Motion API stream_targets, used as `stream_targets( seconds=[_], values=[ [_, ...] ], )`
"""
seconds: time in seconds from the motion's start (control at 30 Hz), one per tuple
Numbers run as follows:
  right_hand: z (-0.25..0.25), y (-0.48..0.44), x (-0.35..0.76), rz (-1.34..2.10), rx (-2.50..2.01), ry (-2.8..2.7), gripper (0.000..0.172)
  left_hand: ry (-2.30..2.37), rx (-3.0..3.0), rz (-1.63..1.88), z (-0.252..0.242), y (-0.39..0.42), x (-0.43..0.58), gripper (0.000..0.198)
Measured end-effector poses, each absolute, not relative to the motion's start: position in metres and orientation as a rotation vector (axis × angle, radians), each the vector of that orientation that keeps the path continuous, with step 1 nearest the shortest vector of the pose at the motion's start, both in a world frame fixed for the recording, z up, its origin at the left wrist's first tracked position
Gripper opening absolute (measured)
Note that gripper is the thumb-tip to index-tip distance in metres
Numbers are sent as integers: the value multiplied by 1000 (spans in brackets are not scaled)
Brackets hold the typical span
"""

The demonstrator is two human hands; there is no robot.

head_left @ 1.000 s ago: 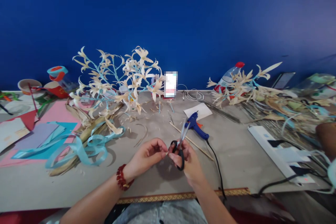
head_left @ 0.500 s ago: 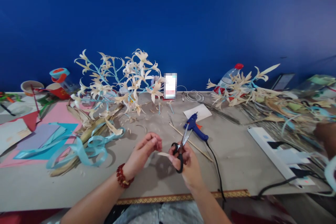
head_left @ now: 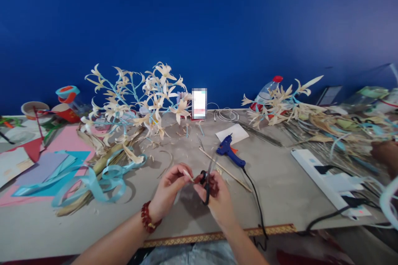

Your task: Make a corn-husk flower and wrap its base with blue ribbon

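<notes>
My left hand (head_left: 170,185), a red bead bracelet on its wrist, pinches a small cream petal-like piece (head_left: 188,175) between thumb and fingertips. Black-handled scissors (head_left: 206,193) rest in my right hand (head_left: 220,195), their blades pointing up and away. The right fingertips come close to the lower end of the piece; whether they touch it I cannot tell. Just beyond the right hand lies a blue hot glue gun (head_left: 230,151). A thin pale stick (head_left: 236,179) is on the table beside it.
Cream flowers on pale-blue stems (head_left: 161,101) stand at the back left, with more flowers (head_left: 280,105) at right. Blue ribbon (head_left: 93,180) and coloured paper (head_left: 40,167) lie left. A white power strip (head_left: 317,180) with black cords sits right, near another person's hand (head_left: 385,155).
The cream piece was at my right fingertips and is now pinched in my left hand. Both hands have come closer together, and the view has shifted slightly.
</notes>
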State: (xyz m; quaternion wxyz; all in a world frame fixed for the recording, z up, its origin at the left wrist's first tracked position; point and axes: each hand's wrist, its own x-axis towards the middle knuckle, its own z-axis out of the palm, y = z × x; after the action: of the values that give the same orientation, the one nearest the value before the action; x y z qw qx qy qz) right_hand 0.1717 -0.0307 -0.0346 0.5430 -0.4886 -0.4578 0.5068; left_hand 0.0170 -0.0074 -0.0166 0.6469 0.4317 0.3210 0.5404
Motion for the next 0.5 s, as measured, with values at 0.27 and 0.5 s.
stream_targets(
  seconds=[0.27, 0.5],
  values=[
    [-29, -27, 214, 532, -1742, -2075, 16, 751, 849, 1339, -12, 0, 10, 13],
    [-10, -20, 212, 620, -1805, -2275, 16, 759, 837, 1216, -11, -3, 14, 18]
  ],
)
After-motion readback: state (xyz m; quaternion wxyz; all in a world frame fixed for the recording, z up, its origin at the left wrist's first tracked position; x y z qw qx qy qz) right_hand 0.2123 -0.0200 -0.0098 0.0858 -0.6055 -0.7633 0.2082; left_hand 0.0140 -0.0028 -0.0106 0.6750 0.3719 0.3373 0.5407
